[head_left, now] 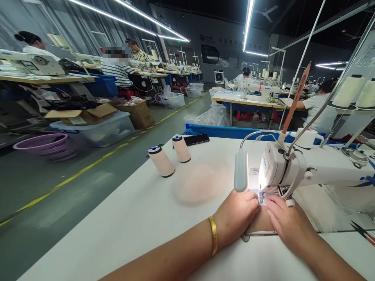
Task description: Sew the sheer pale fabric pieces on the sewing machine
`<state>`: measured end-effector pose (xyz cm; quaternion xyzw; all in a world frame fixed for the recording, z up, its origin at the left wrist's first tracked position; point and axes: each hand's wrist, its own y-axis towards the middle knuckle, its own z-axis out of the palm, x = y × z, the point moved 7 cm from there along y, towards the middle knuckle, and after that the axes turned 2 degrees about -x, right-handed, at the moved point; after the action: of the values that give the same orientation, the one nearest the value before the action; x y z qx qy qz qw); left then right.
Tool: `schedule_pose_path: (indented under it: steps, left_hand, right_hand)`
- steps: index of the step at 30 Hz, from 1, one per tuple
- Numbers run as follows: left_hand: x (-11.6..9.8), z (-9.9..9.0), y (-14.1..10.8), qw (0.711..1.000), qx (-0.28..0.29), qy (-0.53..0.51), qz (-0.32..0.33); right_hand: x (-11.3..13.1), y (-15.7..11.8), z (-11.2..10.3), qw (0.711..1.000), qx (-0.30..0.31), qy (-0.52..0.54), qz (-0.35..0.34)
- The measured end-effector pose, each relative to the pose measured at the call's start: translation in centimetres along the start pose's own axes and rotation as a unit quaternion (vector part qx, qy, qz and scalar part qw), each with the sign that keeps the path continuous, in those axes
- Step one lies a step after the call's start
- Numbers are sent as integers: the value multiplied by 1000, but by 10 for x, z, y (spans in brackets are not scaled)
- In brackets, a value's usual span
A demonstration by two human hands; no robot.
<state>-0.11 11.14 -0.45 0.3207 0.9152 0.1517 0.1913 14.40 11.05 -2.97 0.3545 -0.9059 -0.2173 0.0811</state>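
Note:
A white sewing machine (275, 164) stands on the right of my table, its small lamp lighting the needle area. Beige fabric (261, 221) lies below the presser foot, between my two hands. My left hand (237, 212), with a gold bracelet at its wrist, has its fingers curled closed on the fabric's left side. On the other side my right hand (288, 218) holds thumb and fingers close together at the fabric, right by the needle. The fingertips are partly hidden. Sheer pale fabric (315, 203) lies under the machine arm.
Two cones of pale thread (161, 162) and a dark phone (195, 139) are at the table's far left edge. A grey lamp head (240, 171) hangs above my left hand. Red-handled snips (363, 233) lie at right. Other people work at machines beyond the aisle.

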Motion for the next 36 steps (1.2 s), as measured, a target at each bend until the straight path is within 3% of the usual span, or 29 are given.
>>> schedule_pose_path:
  steps: [6, 11, 19, 22, 28, 33, 36]
  left_hand:
    - [8, -6, 0, 994, 49, 77, -56]
    - [-5, -8, -5, 979, 118, 151, -75]
    - [-22, -11, -17, 983, 107, 137, -56]
    - [-14, -19, -11, 989, 83, 111, -43]
    - [20, -34, 6, 998, 36, 49, -34]
    - [27, -22, -5, 989, 104, 87, -54]
    - [22, -19, -14, 982, 135, 108, -74]
  right_hand:
    - [0, -2, -1, 1000, -15, 22, 7]
    - [6, -1, -8, 997, -34, 66, -4]
    - [16, 2, -14, 990, -32, 131, -39]
    - [17, 3, -17, 988, -37, 145, -43]
    - [25, 6, -24, 980, -50, 188, -51]
    - [37, 11, -27, 968, -64, 236, -61]
    - [46, 17, -24, 961, -32, 268, -60]
